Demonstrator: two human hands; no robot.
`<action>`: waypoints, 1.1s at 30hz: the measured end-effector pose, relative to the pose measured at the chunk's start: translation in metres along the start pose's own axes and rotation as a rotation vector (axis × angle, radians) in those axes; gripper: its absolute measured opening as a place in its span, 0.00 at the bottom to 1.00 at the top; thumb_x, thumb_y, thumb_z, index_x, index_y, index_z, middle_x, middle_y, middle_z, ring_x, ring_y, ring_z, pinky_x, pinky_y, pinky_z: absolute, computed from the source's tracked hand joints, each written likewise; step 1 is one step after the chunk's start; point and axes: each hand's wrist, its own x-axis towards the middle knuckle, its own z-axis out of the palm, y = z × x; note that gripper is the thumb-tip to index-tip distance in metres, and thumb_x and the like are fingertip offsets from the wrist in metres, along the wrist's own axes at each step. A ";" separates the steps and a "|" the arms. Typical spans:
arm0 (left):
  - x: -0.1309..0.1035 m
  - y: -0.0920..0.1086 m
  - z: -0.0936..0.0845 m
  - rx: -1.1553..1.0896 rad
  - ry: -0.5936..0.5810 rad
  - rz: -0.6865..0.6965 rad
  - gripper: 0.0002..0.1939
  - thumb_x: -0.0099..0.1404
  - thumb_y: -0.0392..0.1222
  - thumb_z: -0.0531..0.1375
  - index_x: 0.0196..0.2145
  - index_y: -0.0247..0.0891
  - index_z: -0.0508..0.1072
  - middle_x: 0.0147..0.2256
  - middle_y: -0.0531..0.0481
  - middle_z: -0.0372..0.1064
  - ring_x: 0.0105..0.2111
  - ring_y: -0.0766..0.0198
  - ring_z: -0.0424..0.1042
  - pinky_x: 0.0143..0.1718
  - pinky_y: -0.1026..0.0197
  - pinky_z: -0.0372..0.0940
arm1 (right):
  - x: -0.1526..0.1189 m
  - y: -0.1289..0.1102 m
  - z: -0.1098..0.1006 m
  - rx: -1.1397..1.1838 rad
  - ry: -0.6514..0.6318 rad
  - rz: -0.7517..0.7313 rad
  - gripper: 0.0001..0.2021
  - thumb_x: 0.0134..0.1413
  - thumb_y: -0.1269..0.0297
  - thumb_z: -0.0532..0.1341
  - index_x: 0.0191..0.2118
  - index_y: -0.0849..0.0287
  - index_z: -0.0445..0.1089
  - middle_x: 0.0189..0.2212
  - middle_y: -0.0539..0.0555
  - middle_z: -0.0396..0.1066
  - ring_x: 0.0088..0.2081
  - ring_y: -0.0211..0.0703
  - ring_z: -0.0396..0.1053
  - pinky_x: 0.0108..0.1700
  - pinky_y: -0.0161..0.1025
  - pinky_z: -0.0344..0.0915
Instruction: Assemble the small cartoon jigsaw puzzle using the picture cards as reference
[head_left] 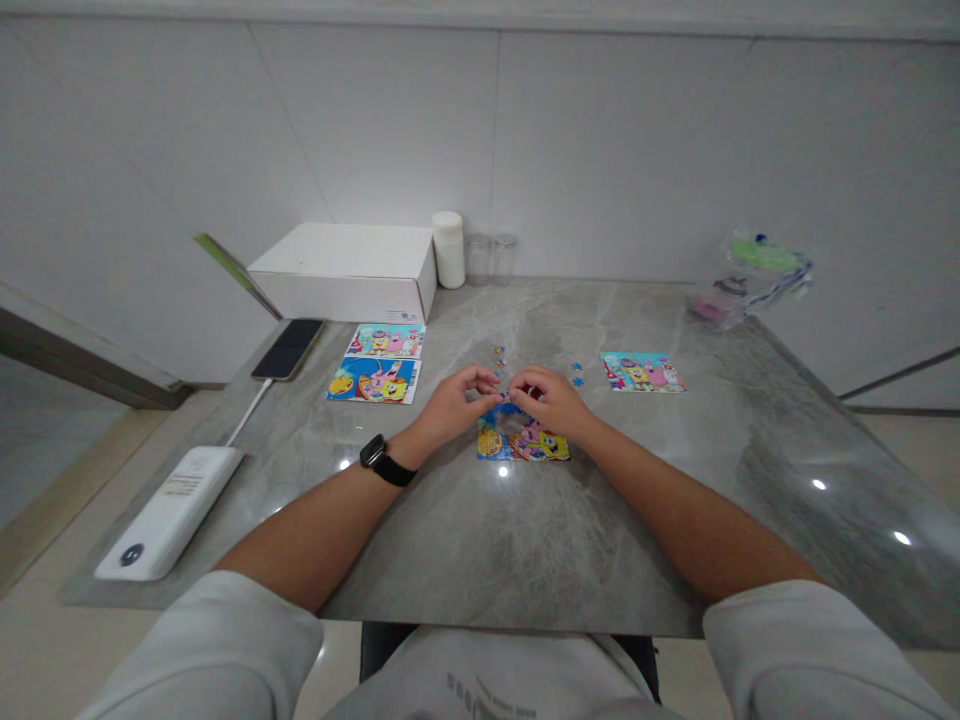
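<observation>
A partly assembled jigsaw puzzle [555, 448] with yellow and pink cartoon figures on blue lies flat in front of me. My left hand [461, 405] is at its upper left edge, thumb and fingers curled inward, and what lies between their tips is too small to make out. Facing it, my right hand [553, 402] pinches a small puzzle piece at the upper edge; the fingers hide most of it. The fingertips of both hands nearly meet. Loose puzzle pieces lie just beyond the hands: a mixed-colour pair [499, 357] and blue ones [577, 380] to the right.
Picture cards [386, 341] lie on the left, and another cartoon picture [643, 372] on the right. A phone [289, 349] is cabled to a white power bank [171, 512]. Along the wall stand a white box [349, 262], a white bottle [448, 250], two glasses [504, 260] and a plastic bag [750, 280].
</observation>
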 end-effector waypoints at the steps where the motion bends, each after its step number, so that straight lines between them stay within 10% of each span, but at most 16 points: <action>1: 0.000 0.001 0.000 0.004 0.003 0.001 0.16 0.65 0.48 0.68 0.47 0.39 0.75 0.38 0.50 0.78 0.40 0.61 0.78 0.47 0.57 0.71 | 0.000 0.001 0.000 0.008 0.009 0.012 0.08 0.64 0.61 0.61 0.34 0.57 0.75 0.34 0.52 0.73 0.35 0.41 0.70 0.38 0.37 0.65; 22: -0.002 0.007 -0.001 0.201 0.032 0.113 0.10 0.69 0.47 0.62 0.32 0.40 0.76 0.39 0.47 0.74 0.44 0.58 0.74 0.53 0.53 0.68 | -0.001 -0.003 -0.001 0.062 0.003 0.116 0.11 0.64 0.55 0.61 0.35 0.57 0.75 0.34 0.52 0.74 0.35 0.41 0.70 0.38 0.37 0.66; 33: -0.006 0.004 0.004 0.324 -0.043 0.184 0.06 0.68 0.43 0.64 0.34 0.41 0.79 0.42 0.47 0.75 0.45 0.58 0.75 0.52 0.53 0.68 | 0.001 -0.003 -0.018 0.015 -0.296 0.159 0.06 0.58 0.61 0.64 0.35 0.58 0.77 0.31 0.50 0.75 0.31 0.39 0.70 0.35 0.35 0.64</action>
